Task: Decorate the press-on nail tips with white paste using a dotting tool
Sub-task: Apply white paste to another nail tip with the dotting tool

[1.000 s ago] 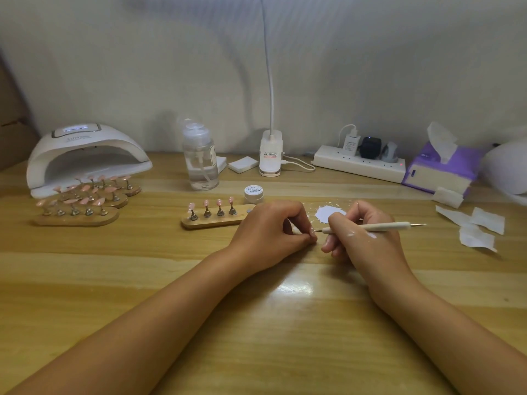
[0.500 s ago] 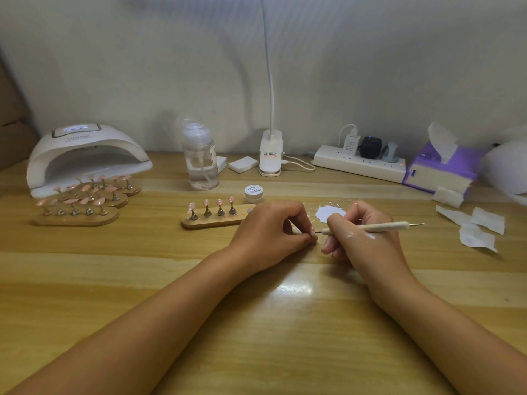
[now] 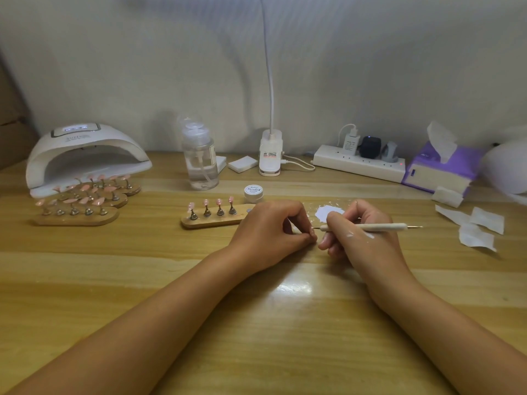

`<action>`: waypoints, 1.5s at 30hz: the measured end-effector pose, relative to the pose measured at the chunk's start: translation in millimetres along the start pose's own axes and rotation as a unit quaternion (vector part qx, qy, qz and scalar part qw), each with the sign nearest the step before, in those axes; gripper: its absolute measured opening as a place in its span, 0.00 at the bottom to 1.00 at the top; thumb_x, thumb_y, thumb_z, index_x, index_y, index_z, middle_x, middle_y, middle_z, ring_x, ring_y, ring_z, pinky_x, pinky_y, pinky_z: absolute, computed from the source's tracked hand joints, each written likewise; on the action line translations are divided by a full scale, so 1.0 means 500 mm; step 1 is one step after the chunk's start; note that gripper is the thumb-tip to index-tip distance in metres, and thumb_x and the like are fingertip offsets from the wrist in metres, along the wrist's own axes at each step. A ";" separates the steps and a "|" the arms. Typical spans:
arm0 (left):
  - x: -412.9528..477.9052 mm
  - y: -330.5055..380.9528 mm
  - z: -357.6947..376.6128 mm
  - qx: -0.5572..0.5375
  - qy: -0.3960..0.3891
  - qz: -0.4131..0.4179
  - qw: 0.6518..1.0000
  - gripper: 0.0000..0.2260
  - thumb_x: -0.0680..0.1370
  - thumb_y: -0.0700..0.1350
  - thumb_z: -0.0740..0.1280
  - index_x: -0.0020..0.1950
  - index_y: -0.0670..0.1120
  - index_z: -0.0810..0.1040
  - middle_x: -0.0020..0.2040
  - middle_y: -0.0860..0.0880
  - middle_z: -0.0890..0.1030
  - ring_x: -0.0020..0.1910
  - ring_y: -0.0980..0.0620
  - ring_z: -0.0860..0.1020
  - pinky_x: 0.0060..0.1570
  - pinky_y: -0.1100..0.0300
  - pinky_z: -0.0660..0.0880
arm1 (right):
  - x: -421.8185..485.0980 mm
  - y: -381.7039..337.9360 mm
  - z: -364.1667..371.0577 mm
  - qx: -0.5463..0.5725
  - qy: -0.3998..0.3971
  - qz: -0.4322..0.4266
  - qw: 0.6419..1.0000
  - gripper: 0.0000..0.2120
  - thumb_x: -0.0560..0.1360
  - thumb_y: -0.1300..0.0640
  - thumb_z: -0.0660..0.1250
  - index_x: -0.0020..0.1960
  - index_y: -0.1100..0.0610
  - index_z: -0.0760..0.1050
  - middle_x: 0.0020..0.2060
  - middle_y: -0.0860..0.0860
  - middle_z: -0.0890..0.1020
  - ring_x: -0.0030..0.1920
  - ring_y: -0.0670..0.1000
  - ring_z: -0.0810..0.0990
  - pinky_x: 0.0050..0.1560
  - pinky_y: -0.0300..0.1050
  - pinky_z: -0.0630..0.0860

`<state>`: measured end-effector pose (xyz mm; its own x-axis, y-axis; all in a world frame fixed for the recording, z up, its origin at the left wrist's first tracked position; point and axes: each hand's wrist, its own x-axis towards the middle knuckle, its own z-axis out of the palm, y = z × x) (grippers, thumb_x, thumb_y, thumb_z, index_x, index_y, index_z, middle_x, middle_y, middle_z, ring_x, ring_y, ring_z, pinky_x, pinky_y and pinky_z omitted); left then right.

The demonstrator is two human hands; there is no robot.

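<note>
My left hand (image 3: 271,232) rests on the table with thumb and fingers pinched on a small nail tip stand, mostly hidden by the fingers. My right hand (image 3: 356,235) grips a cream dotting tool (image 3: 370,227) lying level, its left point touching the spot where my left fingers pinch. White paste smears mark the back of my right hand. A white paste patch (image 3: 325,212) lies on the table behind the hands. A small jar (image 3: 253,193) stands behind. A wooden holder (image 3: 214,219) carries several pink nail tips on stands.
At the left, a white nail lamp (image 3: 85,155) with more wooden holders of pink tips (image 3: 77,206) in front. Clear pump bottle (image 3: 201,163), clip lamp base (image 3: 270,156), power strip (image 3: 359,163), purple tissue box (image 3: 442,169), paper scraps (image 3: 479,226) at the right.
</note>
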<state>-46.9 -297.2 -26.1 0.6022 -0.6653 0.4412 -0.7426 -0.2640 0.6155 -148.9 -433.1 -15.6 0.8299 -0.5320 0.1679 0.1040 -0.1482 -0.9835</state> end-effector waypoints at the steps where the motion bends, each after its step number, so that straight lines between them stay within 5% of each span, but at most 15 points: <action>1: -0.001 0.000 0.000 0.001 0.000 0.001 1.000 0.10 0.71 0.44 0.75 0.38 0.58 0.78 0.38 0.62 0.81 0.36 0.56 0.79 0.39 0.51 0.78 | 0.000 0.000 0.000 -0.001 -0.002 0.000 1.000 0.08 0.73 0.64 0.66 0.37 0.59 0.69 0.28 0.58 0.83 0.25 0.47 0.77 0.28 0.37 0.74; 13: -0.005 0.007 0.002 0.019 0.016 -0.011 1.000 0.07 0.73 0.47 0.74 0.42 0.54 0.77 0.41 0.60 0.80 0.38 0.56 0.78 0.43 0.50 0.77 | -0.008 -0.004 -0.008 0.023 0.077 -0.073 0.994 0.13 0.78 0.48 0.70 0.43 0.53 0.69 0.22 0.48 0.74 0.22 0.44 0.70 0.24 0.37 0.69; 19: -0.007 0.006 0.003 0.021 0.041 -0.013 0.999 0.07 0.73 0.48 0.74 0.44 0.56 0.77 0.43 0.60 0.79 0.39 0.58 0.79 0.43 0.52 0.78 | -0.011 0.001 -0.006 -0.069 0.059 -0.135 0.987 0.01 0.81 0.53 0.66 0.51 0.48 0.74 0.40 0.45 0.84 0.33 0.45 0.81 0.33 0.39 0.76; 22: -0.008 0.007 0.002 0.006 0.050 -0.034 0.998 0.08 0.74 0.48 0.74 0.43 0.58 0.76 0.42 0.61 0.81 0.40 0.61 0.81 0.38 0.60 0.75 | -0.018 0.000 -0.006 -0.125 0.035 -0.158 0.979 0.07 0.84 0.55 0.60 0.52 0.49 0.76 0.39 0.44 0.85 0.32 0.45 0.81 0.38 0.47 0.78; 26: -0.011 0.012 0.000 0.002 0.082 -0.037 0.996 0.07 0.73 0.48 0.75 0.45 0.59 0.79 0.43 0.61 0.83 0.40 0.61 0.81 0.36 0.68 0.68 | -0.030 0.001 -0.002 -0.244 0.010 -0.195 0.950 0.06 0.78 0.58 0.68 0.54 0.49 0.76 0.38 0.42 0.83 0.38 0.45 0.82 0.42 0.53 0.79; 31: -0.025 0.027 -0.011 -0.012 0.136 -0.020 0.990 0.08 0.74 0.47 0.75 0.52 0.54 0.86 0.45 0.60 0.85 0.37 0.61 0.80 0.36 0.72 0.71 | -0.031 -0.001 0.005 -0.239 -0.001 -0.189 0.952 0.15 0.76 0.59 0.72 0.58 0.51 0.71 0.44 0.42 0.82 0.40 0.44 0.82 0.42 0.52 0.80; 37: -0.026 0.044 -0.022 -0.153 0.124 -0.083 0.977 0.07 0.76 0.41 0.73 0.53 0.47 0.86 0.44 0.55 0.86 0.39 0.57 0.84 0.41 0.62 0.79 | -0.022 -0.022 0.020 -0.159 -0.018 -0.172 0.972 0.18 0.74 0.64 0.74 0.55 0.50 0.69 0.43 0.46 0.82 0.42 0.44 0.81 0.40 0.32 0.75; 45: -0.024 0.053 -0.090 -0.330 0.047 -0.189 0.924 0.11 0.83 0.42 0.61 0.55 0.52 0.83 0.48 0.53 0.87 0.50 0.55 0.84 0.43 0.66 0.78 | 0.015 -0.054 0.082 -0.192 -0.013 -0.203 0.960 0.17 0.74 0.63 0.74 0.56 0.55 0.68 0.39 0.44 0.80 0.41 0.43 0.81 0.41 0.42 0.78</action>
<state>-60.7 -265.0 14.2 0.8280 -0.5402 0.1500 -0.1536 0.0388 0.9874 -122.9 -398.7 9.3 0.7774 -0.3455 0.5256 0.2163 -0.6378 -0.7392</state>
